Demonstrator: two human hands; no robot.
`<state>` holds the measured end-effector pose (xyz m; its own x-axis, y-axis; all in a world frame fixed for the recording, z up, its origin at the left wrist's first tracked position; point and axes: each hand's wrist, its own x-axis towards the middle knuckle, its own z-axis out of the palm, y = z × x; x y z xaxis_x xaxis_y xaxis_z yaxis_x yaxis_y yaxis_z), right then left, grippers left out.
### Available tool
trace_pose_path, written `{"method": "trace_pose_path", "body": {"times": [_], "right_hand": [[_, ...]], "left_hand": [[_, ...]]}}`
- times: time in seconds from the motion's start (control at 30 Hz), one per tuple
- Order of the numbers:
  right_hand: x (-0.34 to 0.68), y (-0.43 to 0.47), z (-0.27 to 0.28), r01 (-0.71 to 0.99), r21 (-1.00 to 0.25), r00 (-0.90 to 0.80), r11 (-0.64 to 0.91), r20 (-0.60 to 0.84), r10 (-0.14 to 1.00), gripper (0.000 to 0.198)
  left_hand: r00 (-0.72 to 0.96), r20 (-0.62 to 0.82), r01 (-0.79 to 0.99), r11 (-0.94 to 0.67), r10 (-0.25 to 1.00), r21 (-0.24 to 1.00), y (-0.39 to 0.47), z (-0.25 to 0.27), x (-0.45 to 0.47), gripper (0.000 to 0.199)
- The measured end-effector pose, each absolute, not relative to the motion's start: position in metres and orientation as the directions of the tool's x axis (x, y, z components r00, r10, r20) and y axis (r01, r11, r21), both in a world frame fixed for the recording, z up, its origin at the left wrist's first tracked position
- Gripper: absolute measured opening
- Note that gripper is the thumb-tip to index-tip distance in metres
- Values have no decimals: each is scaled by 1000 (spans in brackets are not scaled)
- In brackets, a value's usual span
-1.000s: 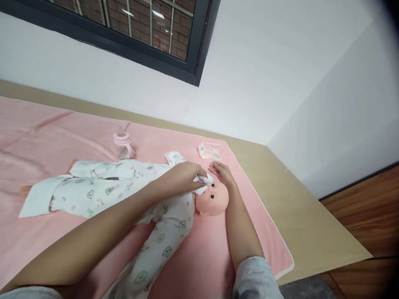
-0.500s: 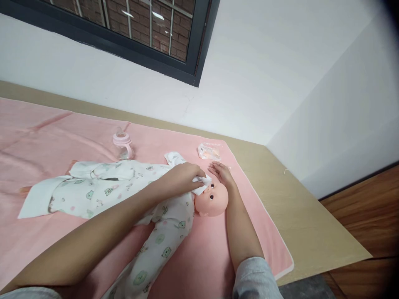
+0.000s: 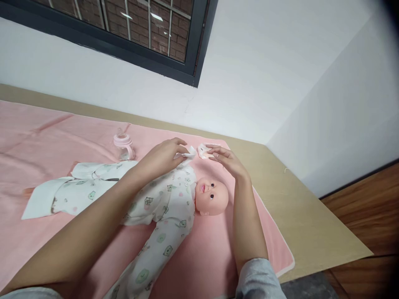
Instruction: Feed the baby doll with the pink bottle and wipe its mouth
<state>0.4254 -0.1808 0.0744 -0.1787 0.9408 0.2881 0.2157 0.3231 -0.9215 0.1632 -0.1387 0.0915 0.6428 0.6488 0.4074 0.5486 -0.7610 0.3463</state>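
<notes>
A baby doll (image 3: 212,201) in white patterned clothes (image 3: 168,199) lies on its back, its bare head to the right. My left hand (image 3: 168,153) is above the doll's far arm, thumb and fingers pinching a white tissue (image 3: 190,153). Beyond the doll's head, my right hand (image 3: 227,161) reaches over a small clear plastic packet (image 3: 204,151). Its fingers are stretched out and slightly bent, covering part of the packet; whether they touch it I cannot tell.
A pink-lidded baby bottle (image 3: 123,144) with a handle stands behind the doll's legs. The pink blanket (image 3: 199,257) covers much of the wooden tabletop (image 3: 289,216). A white wall (image 3: 249,83) and dark-framed window (image 3: 149,62) rise behind.
My left hand has lifted the tissue off the doll's mouth and moved away toward the far side. My right hand has moved from beside the doll's head to the packet.
</notes>
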Motion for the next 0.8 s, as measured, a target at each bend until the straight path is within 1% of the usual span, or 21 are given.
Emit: {"method": "trace_pose_path", "body": {"times": [0.07, 0.13, 0.23, 0.33, 0.47, 0.63, 0.7, 0.8], "right_hand": [[408, -196, 95, 333, -841, -288, 428, 341, 895, 18], [392, -207, 105, 434, -759, -366, 486, 344, 864, 22], [375, -211, 103, 566, -663, -360, 490, 335, 870, 31], [371, -208, 97, 621, -626, -325, 471, 341, 882, 33], [375, -205, 97, 590, -657, -307, 470, 356, 882, 26], [386, -201, 97, 492, -771, -285, 406, 298, 911, 23], [395, -195, 91, 447, -826, -210, 344, 277, 938, 22], [413, -182, 77, 417, -879, -10, 231, 250, 968, 26]], "left_hand": [[634, 395, 573, -747, 665, 338, -134, 91, 160, 34], [641, 382, 574, -746, 666, 338, -131, 91, 159, 33], [659, 378, 554, -759, 650, 341, -128, 89, 159, 34], [669, 390, 539, -774, 633, 333, -126, 87, 159, 35], [671, 381, 559, -771, 637, 305, -122, 87, 156, 32], [659, 335, 598, -739, 673, 309, -114, 86, 152, 25], [652, 325, 610, -729, 685, 311, -111, 88, 147, 24], [588, 343, 645, -681, 732, 348, -107, 96, 134, 27]]}}
